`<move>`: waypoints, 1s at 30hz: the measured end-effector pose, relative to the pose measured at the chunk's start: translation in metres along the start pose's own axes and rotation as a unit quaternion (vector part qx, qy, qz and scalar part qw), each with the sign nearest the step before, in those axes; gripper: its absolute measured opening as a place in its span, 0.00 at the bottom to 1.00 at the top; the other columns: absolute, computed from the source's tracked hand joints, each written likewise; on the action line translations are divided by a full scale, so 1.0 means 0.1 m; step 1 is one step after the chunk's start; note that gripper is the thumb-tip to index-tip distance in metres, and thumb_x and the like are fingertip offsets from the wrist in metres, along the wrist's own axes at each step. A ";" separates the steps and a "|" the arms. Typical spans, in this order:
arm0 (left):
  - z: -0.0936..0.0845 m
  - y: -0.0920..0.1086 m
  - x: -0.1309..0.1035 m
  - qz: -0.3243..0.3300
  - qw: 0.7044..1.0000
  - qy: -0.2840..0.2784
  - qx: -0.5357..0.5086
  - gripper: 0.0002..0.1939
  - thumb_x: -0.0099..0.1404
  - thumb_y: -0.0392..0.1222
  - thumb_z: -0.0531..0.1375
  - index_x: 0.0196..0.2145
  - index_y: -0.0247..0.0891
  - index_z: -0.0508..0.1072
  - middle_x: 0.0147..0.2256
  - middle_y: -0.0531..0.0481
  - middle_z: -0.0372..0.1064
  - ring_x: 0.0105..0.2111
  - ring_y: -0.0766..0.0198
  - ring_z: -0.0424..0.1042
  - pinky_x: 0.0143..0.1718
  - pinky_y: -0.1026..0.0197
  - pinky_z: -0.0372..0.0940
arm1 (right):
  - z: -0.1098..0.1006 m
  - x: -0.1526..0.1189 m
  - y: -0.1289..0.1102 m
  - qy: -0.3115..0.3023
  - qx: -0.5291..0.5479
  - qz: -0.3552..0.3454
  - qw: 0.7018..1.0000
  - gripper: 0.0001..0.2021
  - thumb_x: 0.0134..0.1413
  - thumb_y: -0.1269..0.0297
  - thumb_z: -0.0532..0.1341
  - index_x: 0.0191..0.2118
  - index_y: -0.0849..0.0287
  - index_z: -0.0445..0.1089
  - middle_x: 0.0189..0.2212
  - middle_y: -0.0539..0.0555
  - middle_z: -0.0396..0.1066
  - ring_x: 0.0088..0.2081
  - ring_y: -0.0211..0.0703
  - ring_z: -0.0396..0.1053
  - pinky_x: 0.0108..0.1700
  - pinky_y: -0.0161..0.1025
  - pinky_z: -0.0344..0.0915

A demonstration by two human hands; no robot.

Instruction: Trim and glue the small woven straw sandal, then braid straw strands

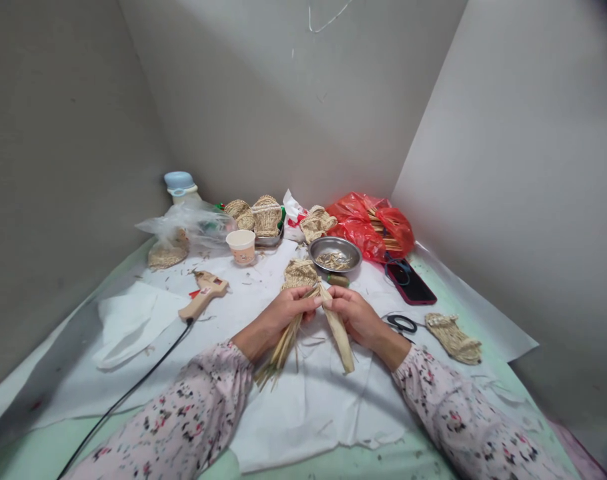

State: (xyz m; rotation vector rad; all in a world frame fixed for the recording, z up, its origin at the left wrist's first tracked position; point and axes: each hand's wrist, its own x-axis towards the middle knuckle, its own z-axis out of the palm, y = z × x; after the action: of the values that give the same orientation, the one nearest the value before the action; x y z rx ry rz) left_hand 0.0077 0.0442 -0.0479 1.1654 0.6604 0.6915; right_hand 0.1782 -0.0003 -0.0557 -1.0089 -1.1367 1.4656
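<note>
My left hand (296, 307) is closed around a bundle of straw strands (282, 350), whose loose ends fan down toward me. In my right hand (353, 312) a broad, pale, flat strip (339, 337), like dried husk, is pinched between thumb and fingers and hangs downward. Both hands almost meet where strip and strands come together at the top. Just beyond my fingers shows a woven straw piece (299, 273); whether it joins the strands is hidden. A green thread spool (338, 281) lies past my right hand, and black-handled scissors (402, 324) rest beside my right wrist.
A glue gun (203, 297) with a cord lies left. Behind stand a paper cup (241, 248), a metal bowl (335, 255) with straw bits and a red plastic bag (368, 223). A phone (411, 283) and another woven piece (453, 338) lie right. Walls enclose the table.
</note>
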 end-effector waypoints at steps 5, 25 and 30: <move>0.01 0.02 0.00 -0.016 1.000 0.009 0.004 0.20 0.52 0.50 0.69 0.35 0.32 0.74 0.17 0.56 0.60 0.18 0.73 0.54 0.20 0.67 0.43 | -0.02 0.00 0.03 -0.007 -0.020 0.010 1.000 0.07 0.46 0.61 0.63 0.31 0.58 0.67 0.20 0.45 0.61 0.21 0.34 0.53 0.24 0.34 0.47; 0.08 0.02 -0.05 -0.022 0.999 -0.009 0.028 0.13 0.54 0.46 0.65 0.26 0.35 0.67 0.17 0.57 0.58 0.18 0.72 0.54 0.21 0.65 0.43 | 0.01 -0.01 0.04 0.022 -0.101 0.015 0.995 0.04 0.46 0.65 0.59 0.25 0.57 0.63 0.14 0.42 0.54 0.17 0.32 0.48 0.20 0.33 0.43; 0.07 0.01 -0.05 -0.021 0.998 -0.023 0.047 0.13 0.56 0.47 0.63 0.26 0.35 0.67 0.17 0.55 0.60 0.18 0.72 0.54 0.21 0.65 0.43 | 0.05 -0.01 0.03 0.026 -0.073 0.020 0.997 0.03 0.43 0.65 0.59 0.25 0.57 0.64 0.14 0.43 0.56 0.17 0.33 0.49 0.20 0.33 0.43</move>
State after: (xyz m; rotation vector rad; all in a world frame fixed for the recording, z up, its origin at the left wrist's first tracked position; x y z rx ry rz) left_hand 0.0100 0.0365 -0.0445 1.2471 0.6844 0.6013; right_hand 0.1730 -0.0023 -0.0580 -1.1693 -1.2056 1.3962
